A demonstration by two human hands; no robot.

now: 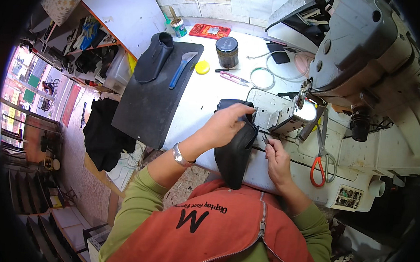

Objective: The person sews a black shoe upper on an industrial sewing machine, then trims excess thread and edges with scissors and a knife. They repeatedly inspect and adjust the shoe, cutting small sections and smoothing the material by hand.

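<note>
A black leather shoe point(235, 153) lies at the table's front edge, its toe pointing towards me and jutting past the edge. My left hand point(223, 126) is closed at the shoe's opening, fingers curled at its rim; a silver bangle is on that wrist. Just right of the shoe, my right hand point(279, 163) pinches a small dark pointed tool point(265, 139), its kind mostly hidden by the fingers. Beyond both hands stands a sewing machine point(358, 53), its lit arm point(290, 116) close to the shoe's opening.
Scissors point(318, 171) with red and grey handles rest on the machine's right side. A second black shoe point(153, 58) and a blue-handled knife point(178, 76) lie on a dark board point(143, 107). Behind are a dark jar point(227, 52), yellow lid point(202, 67), pink snips point(234, 78) and red case point(209, 31).
</note>
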